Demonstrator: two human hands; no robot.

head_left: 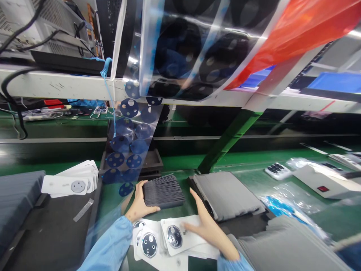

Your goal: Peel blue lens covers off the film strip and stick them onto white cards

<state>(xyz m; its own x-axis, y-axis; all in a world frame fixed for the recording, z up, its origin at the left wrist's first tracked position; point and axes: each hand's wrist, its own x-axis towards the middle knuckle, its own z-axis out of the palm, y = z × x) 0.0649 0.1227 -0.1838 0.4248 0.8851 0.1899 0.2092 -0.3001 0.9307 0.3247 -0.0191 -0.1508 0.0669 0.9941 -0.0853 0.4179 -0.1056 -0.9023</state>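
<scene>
white cards (172,241), each with a round printed disc, lie fanned on the bench (248,165) right under my wrists, nearest to me. my right hand (207,226) rests flat on top of them, fingers stretched out and together, gripping nothing. my left hand (139,205) is clamped on the left end of a stack of thin dark sheets (163,192), thumb lying over the top edge, the stack just beyond the cards. to the right of that stack sits a grey tray (228,195), close to my right fingertips. a clear film strip (129,146) carrying blue round pieces hangs down from the shelf (56,84) to a spot just behind my left hand. further left, another fan of white cards (73,182) rests on a dark mat (50,229). well off to the right stands a white box with a red switch (324,182), with crumpled clear wrapping (284,203) in front of it. a red sheet (299,30) hangs overhead.
</scene>
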